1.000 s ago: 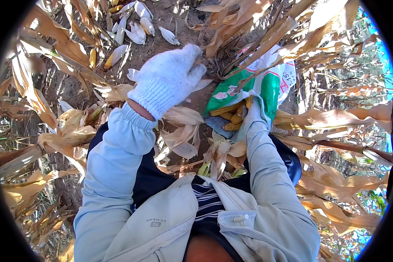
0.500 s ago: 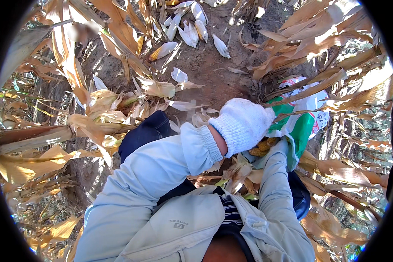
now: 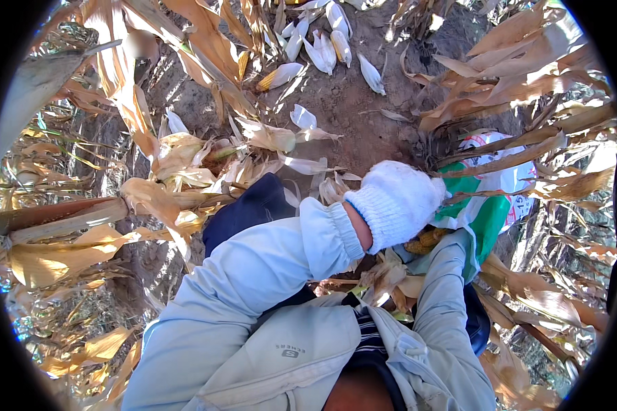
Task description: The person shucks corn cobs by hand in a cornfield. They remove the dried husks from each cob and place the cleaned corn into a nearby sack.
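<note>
My left hand point(image 3: 401, 203), in a white knitted glove, is closed at the near-left rim of a green and white woven sack point(image 3: 490, 205). Its fingertips are turned away, against the sack's edge. My right forearm point(image 3: 447, 274) reaches into the sack's mouth, so my right hand is hidden inside. Beside that sleeve, several yellow corn cobs point(image 3: 426, 241) show in the opening.
Husked and half-husked corn ears point(image 3: 321, 51) lie on the bare soil ahead. Dry corn stalks and leaves point(image 3: 507, 75) crowd both sides, some crossing over the sack. A thick stalk point(image 3: 62, 218) juts in from the left. Loose husks point(image 3: 384, 274) lie by my legs.
The whole view has shifted, so the scene sits slightly farther right and lower. My left hand stays at the sack's rim and my right arm stays inside it.
</note>
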{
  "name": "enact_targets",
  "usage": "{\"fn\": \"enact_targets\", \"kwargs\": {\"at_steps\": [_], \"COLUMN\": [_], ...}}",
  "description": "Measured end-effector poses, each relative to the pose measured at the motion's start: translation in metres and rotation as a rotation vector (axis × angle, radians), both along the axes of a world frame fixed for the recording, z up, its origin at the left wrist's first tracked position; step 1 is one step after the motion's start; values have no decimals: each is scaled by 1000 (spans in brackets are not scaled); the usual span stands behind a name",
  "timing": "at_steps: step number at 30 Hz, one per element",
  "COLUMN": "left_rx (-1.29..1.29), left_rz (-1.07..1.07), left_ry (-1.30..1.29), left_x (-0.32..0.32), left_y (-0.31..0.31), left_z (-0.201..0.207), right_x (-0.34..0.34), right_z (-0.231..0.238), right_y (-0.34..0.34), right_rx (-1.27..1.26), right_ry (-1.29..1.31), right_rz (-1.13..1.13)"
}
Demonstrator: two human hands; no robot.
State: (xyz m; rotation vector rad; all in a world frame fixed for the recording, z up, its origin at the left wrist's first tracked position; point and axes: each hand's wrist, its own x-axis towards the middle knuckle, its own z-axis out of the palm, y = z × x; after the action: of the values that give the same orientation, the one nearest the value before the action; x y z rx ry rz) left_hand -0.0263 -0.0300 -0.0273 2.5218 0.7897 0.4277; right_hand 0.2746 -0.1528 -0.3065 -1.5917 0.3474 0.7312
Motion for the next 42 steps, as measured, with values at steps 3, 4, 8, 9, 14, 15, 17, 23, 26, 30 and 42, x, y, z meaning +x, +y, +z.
{"fn": "enact_targets", "kwargs": {"at_steps": [3,4,8,9,14,15,17,23,26,30,42], "left_rx": [-102,-137,-303,-309,-285,-441,-508,-443,-291,-196,-781], "left_rz": [17,18,40,71,347,514,666,1023,1044,936,762], "left_ry": [156,230,272,193,376,347,362,438,619,745,324], "left_x": [2,3,3,-12,-84,-88,-139,-201,-209,-230,-133], "left_y": [24,37,105,125,236,248,282,352,396,438,328], "left_z": [9,11,10,-12,-137,-140,-204,-310,-335,-368,-344], "right_x": [-42,-65,-123,-154,-171,-162,-153,-90,-101,-106,-108], "right_z": [34,48,-41,-24,-51,-57,-42,-105,-124,-149,-132], "right_y": [-2,-5,-62,-48,24,52,119,229,247,252,266], "right_rx": [-86,-147,-75,-60,52,87,-115,-502,-692,-744,-799], "right_ry": [27,33,-109,-75,-282,-348,-475,-1087,-1187,-1256,-1182], "right_rz": [-7,-3,275,367,1018,1026,1084,1036,1048,1017,1030]}}
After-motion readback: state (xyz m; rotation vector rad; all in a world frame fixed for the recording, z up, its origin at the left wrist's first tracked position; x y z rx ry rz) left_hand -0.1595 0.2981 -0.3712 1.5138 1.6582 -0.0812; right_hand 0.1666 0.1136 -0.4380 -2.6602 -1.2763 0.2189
